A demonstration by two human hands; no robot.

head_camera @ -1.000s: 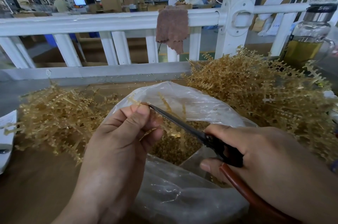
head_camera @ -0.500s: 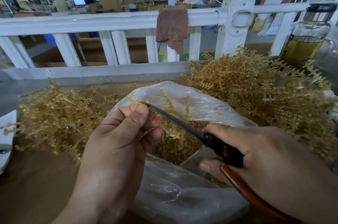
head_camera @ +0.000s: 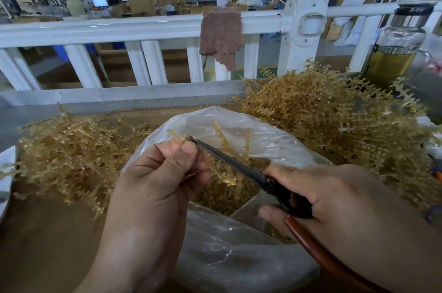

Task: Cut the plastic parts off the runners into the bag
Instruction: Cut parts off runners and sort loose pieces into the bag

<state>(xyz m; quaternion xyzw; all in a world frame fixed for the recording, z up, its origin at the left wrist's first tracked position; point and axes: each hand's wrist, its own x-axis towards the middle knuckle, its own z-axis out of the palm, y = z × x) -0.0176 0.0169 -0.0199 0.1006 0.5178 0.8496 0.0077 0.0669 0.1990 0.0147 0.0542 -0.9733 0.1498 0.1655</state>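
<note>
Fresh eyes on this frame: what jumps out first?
Dead centre, the left hand pinches a tan runner with black scissors, held by the right hand, laid across it, over an open clear bag with cut parts in it. Tangled runners flank the bag: a big heap at right, a flatter heap at left. Behind, a brown cloth hangs on the white railing.

Changed: runner (head_camera: 221,136) pinched in left hand (head_camera: 153,185), branches now raised higher against bag (head_camera: 270,142) wall, centre frame; scissors (head_camera: 229,162) tip marginally further left.
</note>
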